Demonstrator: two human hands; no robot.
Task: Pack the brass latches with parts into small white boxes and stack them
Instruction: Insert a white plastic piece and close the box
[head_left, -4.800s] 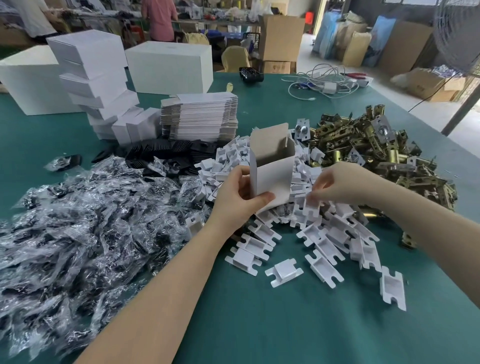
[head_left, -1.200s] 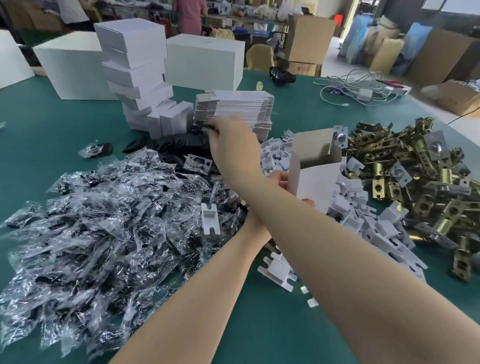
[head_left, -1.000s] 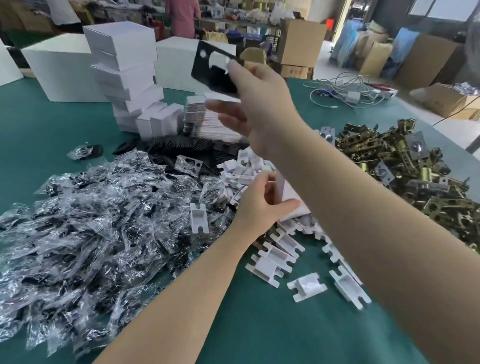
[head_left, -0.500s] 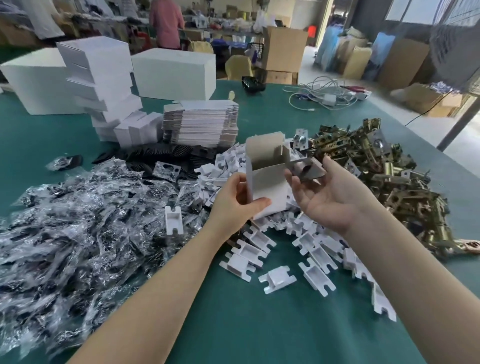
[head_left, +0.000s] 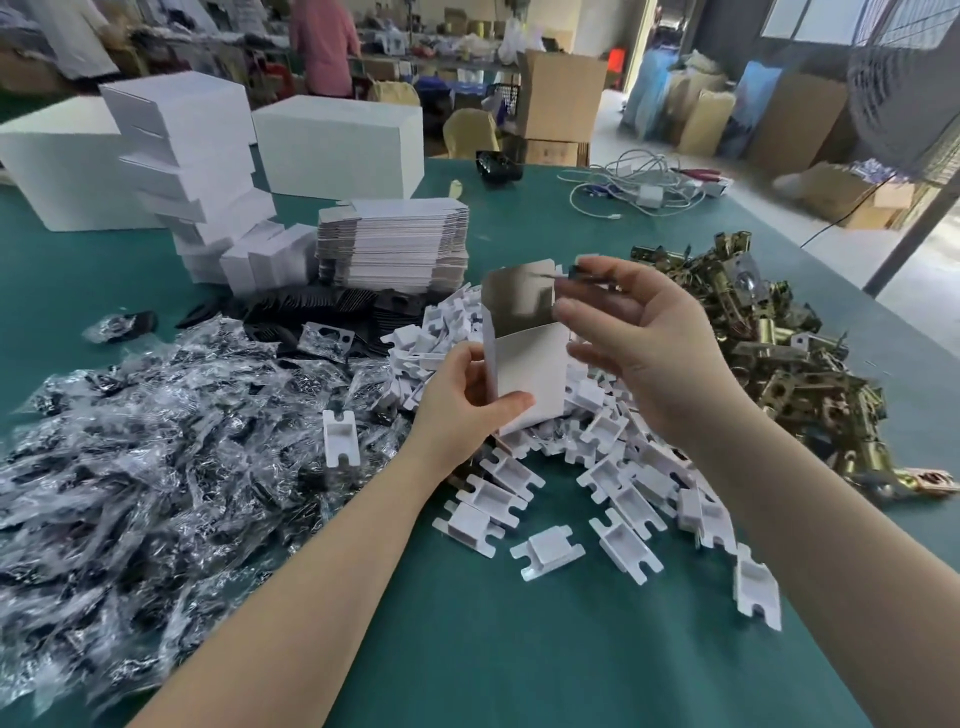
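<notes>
My left hand (head_left: 465, 402) grips a small white box (head_left: 527, 371) upright, its top flap open, above a heap of white plastic inserts (head_left: 597, 467). Just right of the box's open top, my right hand (head_left: 644, 343) pinches a thin dark card (head_left: 584, 274) between thumb and forefinger, its edge over the opening. The pile of brass latches (head_left: 769, 343) lies to the right. Closed small white boxes are stacked (head_left: 192, 171) at the back left, with a pile of flat unfolded boxes (head_left: 395, 241) beside them.
Clear bags of small parts (head_left: 156, 457) cover the left of the green table (head_left: 519, 649). Black cards (head_left: 322, 306) lie behind them. Two large white cartons (head_left: 337, 145) stand at the back, cables (head_left: 639, 187) at the far right. A person in pink stands beyond the table.
My right hand reached to the black cards, picked one up, and brought it back to the open top of the box. My left hand kept hold of the box.
</notes>
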